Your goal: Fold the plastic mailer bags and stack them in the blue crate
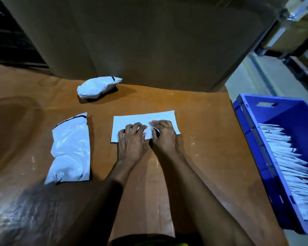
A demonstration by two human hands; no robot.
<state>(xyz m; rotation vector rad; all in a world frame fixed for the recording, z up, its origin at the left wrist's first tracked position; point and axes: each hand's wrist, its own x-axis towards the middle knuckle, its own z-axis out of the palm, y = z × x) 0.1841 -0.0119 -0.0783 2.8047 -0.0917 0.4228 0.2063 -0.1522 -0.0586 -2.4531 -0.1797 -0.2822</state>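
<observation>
A white plastic mailer bag (132, 119) lies flat in the middle of the brown table (199, 132), folded into a long rectangle. My left hand (132, 141) presses on its near left part with fingers spread. My right hand (164, 134) rests beside it, its fingers pinching a raised fold of the same bag. The blue crate (252, 132) stands to the right of the table, with several folded white mailers (292, 167) stacked on edge inside it.
A wrinkled stack of unfolded mailers (70, 150) lies to the left of my hands. A crumpled white bag (96, 87) sits further back. A tall cardboard wall (140, 36) closes the far side. The table's right edge runs close to the crate.
</observation>
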